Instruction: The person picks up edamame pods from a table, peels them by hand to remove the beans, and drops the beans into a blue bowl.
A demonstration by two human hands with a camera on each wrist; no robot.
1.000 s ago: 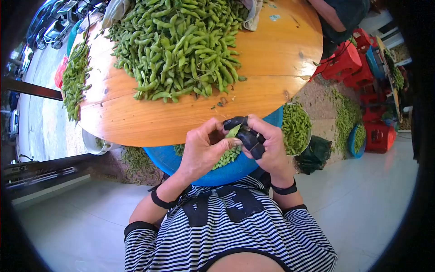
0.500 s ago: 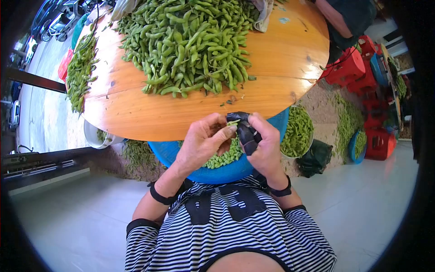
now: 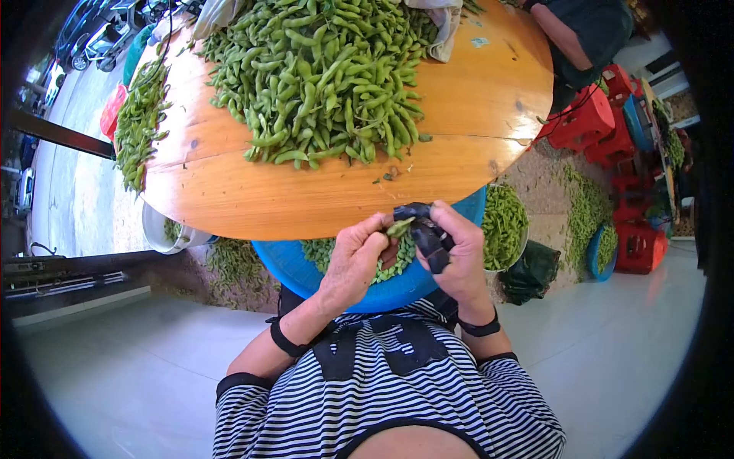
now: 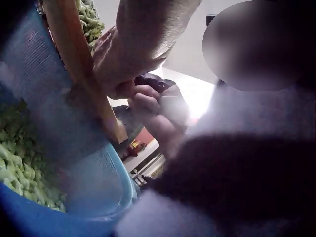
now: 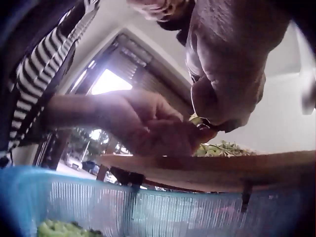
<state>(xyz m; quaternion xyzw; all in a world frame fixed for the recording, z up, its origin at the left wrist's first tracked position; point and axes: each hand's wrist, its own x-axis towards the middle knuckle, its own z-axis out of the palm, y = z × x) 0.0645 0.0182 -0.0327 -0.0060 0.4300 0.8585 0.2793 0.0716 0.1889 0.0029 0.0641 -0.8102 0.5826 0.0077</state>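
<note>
"As both hands are held over the blue basket, state where the green pod is and how the fingers stand."

"Green pod: above the basket, between the two hands. Left hand: thumb and forefinger pinching one end of it. Right hand: fingers curled, gripping the opposite end; black wrapping noted on them."

"Contents of the basket?"

"Loose green beans, partly hidden by the hands."

"Beyond the basket?"

"One wooden surface, its rounded edge reaching over the basket's far side. On it, a large heap of pods, with a pale cloth at the end farther from the basket."

"To the basket's right?"

"One white bucket, just beside it, filled with pods. A dark green bag lies farther out; red stools stand well apart from the basket."

"To its left?"

"A second bucket, also white, partly under the surface's edge."
</note>
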